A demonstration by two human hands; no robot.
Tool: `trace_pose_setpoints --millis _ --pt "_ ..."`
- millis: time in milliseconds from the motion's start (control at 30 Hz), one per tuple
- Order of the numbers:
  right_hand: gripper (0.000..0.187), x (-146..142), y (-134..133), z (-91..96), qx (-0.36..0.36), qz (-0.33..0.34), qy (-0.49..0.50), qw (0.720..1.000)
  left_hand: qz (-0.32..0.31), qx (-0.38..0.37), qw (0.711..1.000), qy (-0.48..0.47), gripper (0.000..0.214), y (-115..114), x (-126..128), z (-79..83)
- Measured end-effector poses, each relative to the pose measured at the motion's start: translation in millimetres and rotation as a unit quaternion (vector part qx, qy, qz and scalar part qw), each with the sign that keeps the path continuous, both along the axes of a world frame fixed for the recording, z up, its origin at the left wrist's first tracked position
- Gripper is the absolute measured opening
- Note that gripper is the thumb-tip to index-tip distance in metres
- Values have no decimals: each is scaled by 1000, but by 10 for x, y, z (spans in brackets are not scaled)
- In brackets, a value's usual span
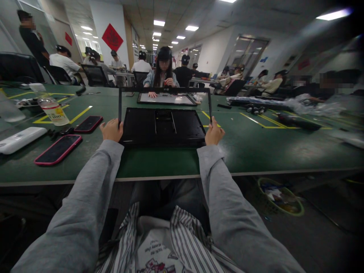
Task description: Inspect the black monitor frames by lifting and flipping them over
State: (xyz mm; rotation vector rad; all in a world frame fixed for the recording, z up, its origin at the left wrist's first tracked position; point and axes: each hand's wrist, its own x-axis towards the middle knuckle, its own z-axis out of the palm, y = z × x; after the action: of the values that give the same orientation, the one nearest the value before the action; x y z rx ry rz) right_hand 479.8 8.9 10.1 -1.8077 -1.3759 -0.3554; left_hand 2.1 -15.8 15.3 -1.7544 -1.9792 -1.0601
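Note:
A thin black rectangular frame, like a monitor bezel (166, 90), stands tilted up between my two hands. My left hand (112, 130) is closed around its left side near the bottom. On the opposite side, my right hand (214, 132) grips the right bar. Behind and within the frame, a black monitor back cover (139, 125) lies on the green table (159, 163), with a recessed section in its middle. My hands partly hide the lower corners of the bezel, and I cannot tell whether its bottom edge touches the cover.
Left are two pink-edged phones (58, 149), a white device (22, 139) and a drink bottle (52, 104). Across the table a person (160, 72) works at another panel (170, 98). Right lie plastic wrap (313, 104) and a dark tool (298, 122). A basket (280, 197) sits below.

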Motion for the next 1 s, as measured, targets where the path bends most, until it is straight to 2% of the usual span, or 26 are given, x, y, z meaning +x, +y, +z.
trace_pose_setpoints --millis 133,367,767,1000 --pt "51 57 56 -109 -116 12 1 993 19 -102 994 26 41 57 -30 -89" --pt "48 81 83 -126 -183 0 1 983 32 -177 983 43 43 69 -15 -101" --pt "50 100 100 -169 -194 13 32 980 42 -236 971 -1 56 96 -33 -112" --pt "46 175 165 -214 -168 29 78 982 42 -220 975 -1 54 116 -72 -129"
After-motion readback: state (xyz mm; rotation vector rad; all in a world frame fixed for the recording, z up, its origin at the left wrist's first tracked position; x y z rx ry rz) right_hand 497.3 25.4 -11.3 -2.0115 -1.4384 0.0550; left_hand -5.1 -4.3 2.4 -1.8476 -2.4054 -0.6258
